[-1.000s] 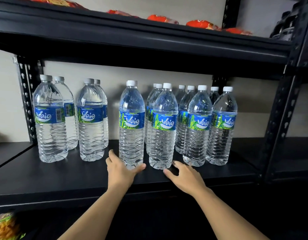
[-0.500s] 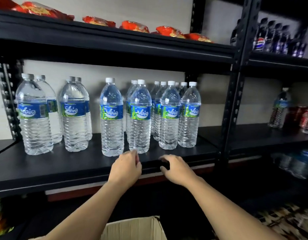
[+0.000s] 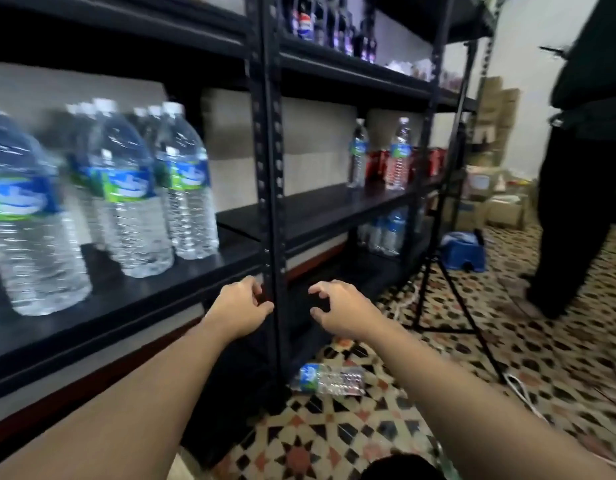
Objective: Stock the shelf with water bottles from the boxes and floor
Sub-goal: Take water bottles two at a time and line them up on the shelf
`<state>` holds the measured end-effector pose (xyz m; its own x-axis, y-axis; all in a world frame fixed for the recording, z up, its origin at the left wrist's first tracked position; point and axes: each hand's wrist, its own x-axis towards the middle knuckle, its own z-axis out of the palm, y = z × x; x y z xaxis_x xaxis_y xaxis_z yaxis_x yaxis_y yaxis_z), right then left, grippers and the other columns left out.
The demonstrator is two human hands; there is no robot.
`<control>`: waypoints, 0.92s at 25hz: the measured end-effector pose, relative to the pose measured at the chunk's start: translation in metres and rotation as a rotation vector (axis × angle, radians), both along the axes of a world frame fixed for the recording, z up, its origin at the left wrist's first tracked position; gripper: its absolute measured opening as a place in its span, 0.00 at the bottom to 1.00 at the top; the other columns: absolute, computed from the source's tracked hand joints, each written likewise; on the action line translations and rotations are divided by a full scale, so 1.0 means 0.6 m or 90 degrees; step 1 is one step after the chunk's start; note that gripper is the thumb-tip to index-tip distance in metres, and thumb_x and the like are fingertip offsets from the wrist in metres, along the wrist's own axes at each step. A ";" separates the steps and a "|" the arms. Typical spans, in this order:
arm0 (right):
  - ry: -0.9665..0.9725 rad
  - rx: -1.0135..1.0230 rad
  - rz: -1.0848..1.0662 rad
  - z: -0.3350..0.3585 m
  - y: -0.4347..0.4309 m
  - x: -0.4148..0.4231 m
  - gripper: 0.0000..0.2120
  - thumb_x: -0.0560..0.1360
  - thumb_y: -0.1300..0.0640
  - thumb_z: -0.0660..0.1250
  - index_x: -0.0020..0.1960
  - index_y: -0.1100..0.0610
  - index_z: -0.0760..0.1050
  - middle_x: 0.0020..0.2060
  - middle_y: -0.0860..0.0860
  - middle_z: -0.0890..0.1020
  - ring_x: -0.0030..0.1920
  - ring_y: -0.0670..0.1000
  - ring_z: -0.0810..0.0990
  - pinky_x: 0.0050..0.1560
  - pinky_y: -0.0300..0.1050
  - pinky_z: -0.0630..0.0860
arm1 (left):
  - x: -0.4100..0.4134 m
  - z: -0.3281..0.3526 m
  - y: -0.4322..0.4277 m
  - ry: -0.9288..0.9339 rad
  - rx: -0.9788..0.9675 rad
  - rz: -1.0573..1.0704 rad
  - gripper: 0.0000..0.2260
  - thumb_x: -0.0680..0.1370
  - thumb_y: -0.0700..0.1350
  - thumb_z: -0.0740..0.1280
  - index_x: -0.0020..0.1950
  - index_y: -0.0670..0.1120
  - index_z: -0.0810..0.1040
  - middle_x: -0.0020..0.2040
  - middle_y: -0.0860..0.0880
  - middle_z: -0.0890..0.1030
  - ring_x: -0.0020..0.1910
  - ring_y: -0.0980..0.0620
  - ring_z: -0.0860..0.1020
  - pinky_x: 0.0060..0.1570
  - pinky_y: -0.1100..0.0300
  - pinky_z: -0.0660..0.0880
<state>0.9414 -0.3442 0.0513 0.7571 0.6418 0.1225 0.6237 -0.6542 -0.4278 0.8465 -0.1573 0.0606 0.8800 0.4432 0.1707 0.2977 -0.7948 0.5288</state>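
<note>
water bottles (image 3: 130, 202) stand up in a bunch on the black shelf (image 3: 227, 251) at the left, and they look blurry. one more, the fallen bottle (image 3: 329, 378), lies on its side on the patterned floor (image 3: 334, 441), just beside the foot of the black post (image 3: 273, 168). the left hand (image 3: 240, 308) and the right hand (image 3: 342, 311) reach out in front of that post, near each other. both hold nothing. the left fingers are softly bent, and the right fingers are bent and spread apart. on the next shelf over stand two bottles (image 3: 400, 157) by some red cans (image 3: 379, 164). farther off are a tripod (image 3: 434, 289), a blue stool (image 3: 464, 251), brown boxes (image 3: 500, 109) and a person in dark clothes (image 3: 576, 202).
</note>
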 end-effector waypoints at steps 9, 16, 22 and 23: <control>0.211 -0.123 -0.315 -0.215 -0.224 0.156 0.37 0.77 0.43 0.64 0.80 0.48 0.51 0.78 0.58 0.56 0.76 0.60 0.60 0.74 0.56 0.61 | 0.238 -0.248 -0.106 0.174 -0.079 -0.080 0.22 0.75 0.55 0.68 0.66 0.48 0.70 0.58 0.48 0.77 0.55 0.49 0.76 0.54 0.57 0.73; 0.302 -0.145 -0.448 -0.423 -0.330 0.248 0.42 0.75 0.37 0.66 0.80 0.49 0.48 0.76 0.60 0.60 0.73 0.61 0.64 0.70 0.56 0.67 | 0.409 -0.467 -0.133 0.323 -0.132 0.022 0.31 0.75 0.61 0.65 0.74 0.50 0.64 0.70 0.42 0.71 0.66 0.41 0.71 0.64 0.49 0.71; 0.390 -0.078 -0.602 -0.586 -0.345 0.226 0.56 0.67 0.32 0.71 0.80 0.46 0.38 0.76 0.66 0.53 0.73 0.68 0.61 0.70 0.64 0.65 | 0.481 -0.621 -0.159 0.408 -0.220 0.078 0.40 0.76 0.63 0.64 0.80 0.53 0.47 0.75 0.40 0.62 0.68 0.36 0.70 0.65 0.49 0.67; 0.430 -0.067 -0.652 -0.605 -0.343 0.223 0.59 0.65 0.31 0.72 0.79 0.46 0.36 0.76 0.67 0.54 0.71 0.70 0.64 0.69 0.64 0.68 | 0.498 -0.657 -0.146 0.460 -0.208 0.081 0.41 0.73 0.68 0.63 0.79 0.54 0.49 0.74 0.40 0.65 0.66 0.35 0.71 0.63 0.48 0.69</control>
